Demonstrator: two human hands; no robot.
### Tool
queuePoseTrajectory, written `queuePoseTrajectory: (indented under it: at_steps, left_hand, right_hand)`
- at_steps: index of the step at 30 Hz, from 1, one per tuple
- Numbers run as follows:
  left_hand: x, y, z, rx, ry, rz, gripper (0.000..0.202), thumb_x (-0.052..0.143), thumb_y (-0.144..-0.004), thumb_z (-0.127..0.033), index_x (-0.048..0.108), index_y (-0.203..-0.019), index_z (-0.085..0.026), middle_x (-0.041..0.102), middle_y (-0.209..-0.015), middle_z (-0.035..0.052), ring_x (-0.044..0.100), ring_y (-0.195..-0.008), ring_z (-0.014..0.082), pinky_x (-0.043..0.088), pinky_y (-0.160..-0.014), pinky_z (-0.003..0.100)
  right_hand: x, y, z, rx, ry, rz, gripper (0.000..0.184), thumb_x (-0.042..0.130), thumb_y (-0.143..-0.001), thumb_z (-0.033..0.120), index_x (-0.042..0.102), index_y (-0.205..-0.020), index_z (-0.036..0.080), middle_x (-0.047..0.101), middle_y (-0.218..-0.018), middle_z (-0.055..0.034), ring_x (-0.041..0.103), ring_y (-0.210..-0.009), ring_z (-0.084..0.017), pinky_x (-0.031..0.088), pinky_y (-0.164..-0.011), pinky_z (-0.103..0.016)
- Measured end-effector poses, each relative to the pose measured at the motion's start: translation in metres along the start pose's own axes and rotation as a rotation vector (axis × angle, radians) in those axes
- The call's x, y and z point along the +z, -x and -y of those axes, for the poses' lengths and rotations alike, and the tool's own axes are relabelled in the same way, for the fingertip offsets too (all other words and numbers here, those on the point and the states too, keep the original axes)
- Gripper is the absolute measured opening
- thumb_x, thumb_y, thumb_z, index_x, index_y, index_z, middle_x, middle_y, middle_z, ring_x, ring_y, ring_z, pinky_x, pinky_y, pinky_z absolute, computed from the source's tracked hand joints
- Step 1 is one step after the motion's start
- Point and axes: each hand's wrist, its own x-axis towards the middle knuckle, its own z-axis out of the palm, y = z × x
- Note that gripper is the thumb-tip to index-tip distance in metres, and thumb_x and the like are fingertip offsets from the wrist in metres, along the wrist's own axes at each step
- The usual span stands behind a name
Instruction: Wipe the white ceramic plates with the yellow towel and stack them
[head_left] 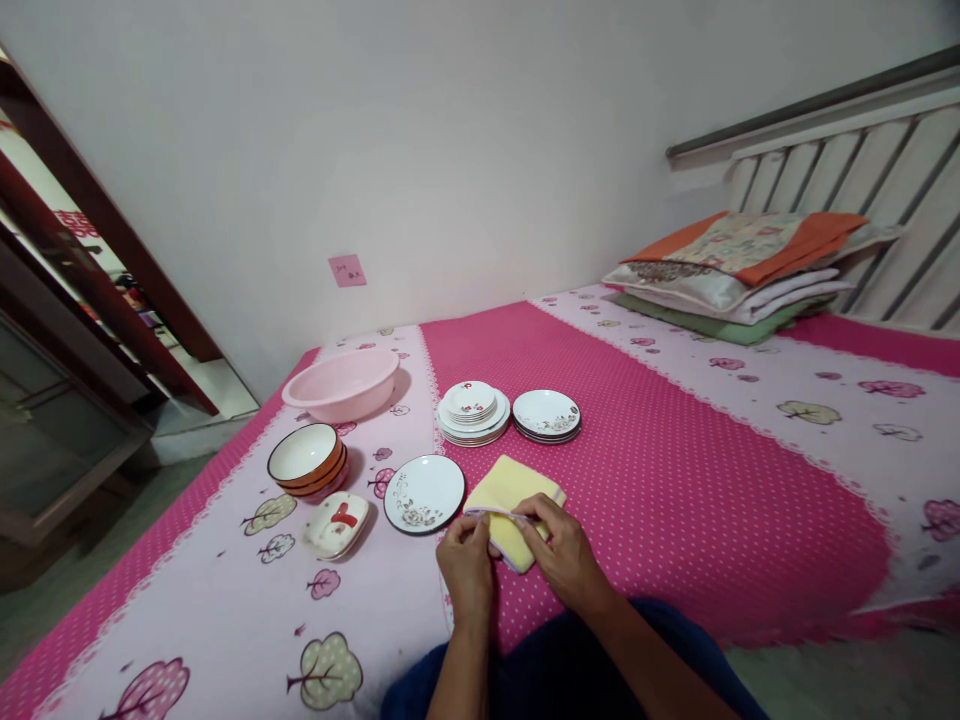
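A folded yellow cloth (504, 484) with a pale purple edge lies on the bed in front of me. My left hand (466, 560) pinches its near left edge between thumb and fingers. With its fingers closed, my right hand (556, 545) grips the same edge farther right. Just left of the cloth is a white plate (424, 492) with a dark rim and a brown flower pattern. Beyond the cloth stand a stack of white plates (472, 412) in two sizes and a stack of dark-rimmed plates (547, 412).
Orange-brown bowls (306, 458) are nested at the left, near a squarish dish (336, 524) with a red mark. Behind them sits a pink basin (343, 385). Folded bedding and pillows (739, 265) lie at the far right by the headboard (862, 190). A wall (487, 180) borders the bed.
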Motion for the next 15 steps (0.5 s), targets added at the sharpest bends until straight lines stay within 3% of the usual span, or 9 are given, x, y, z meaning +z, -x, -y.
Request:
queuePoseTrajectory:
  at_steps: [3,9,15]
  left_hand:
    - [0.002,-0.003,0.005,-0.007,-0.009,-0.067,0.027,0.072,-0.071,-0.044,0.060,-0.067,-0.021,0.059,-0.047,-0.0027,0.054,-0.044,0.0160,0.044,-0.050,0.029]
    - [0.005,-0.007,0.008,-0.009,-0.012,-0.185,0.018,0.064,-0.069,-0.030,0.047,-0.065,-0.026,0.055,-0.046,-0.0063,0.054,-0.041,0.0157,0.042,-0.049,0.028]
    - [0.002,-0.010,0.007,-0.027,0.034,-0.110,0.015,0.064,-0.065,-0.034,0.058,-0.074,-0.023,0.057,-0.049,-0.0061,0.049,-0.041,0.0132,0.036,-0.046,0.025]
  right_hand:
    - [0.000,0.000,0.003,-0.080,0.029,0.011,0.011,0.053,-0.097,0.020,0.061,-0.091,0.023,0.064,-0.091,-0.0050,0.061,-0.089,-0.021,0.046,-0.083,-0.033]
    - [0.006,0.003,0.012,-0.187,0.126,0.162,0.015,0.056,-0.091,0.009,0.059,-0.086,0.023,0.063,-0.090,-0.0042,0.057,-0.088,-0.021,0.045,-0.080,-0.032]
    - [0.010,0.006,0.010,-0.210,0.168,0.204,0.015,0.056,-0.093,0.010,0.058,-0.086,0.022,0.063,-0.091,-0.0036,0.056,-0.088,-0.021,0.043,-0.080,-0.033]
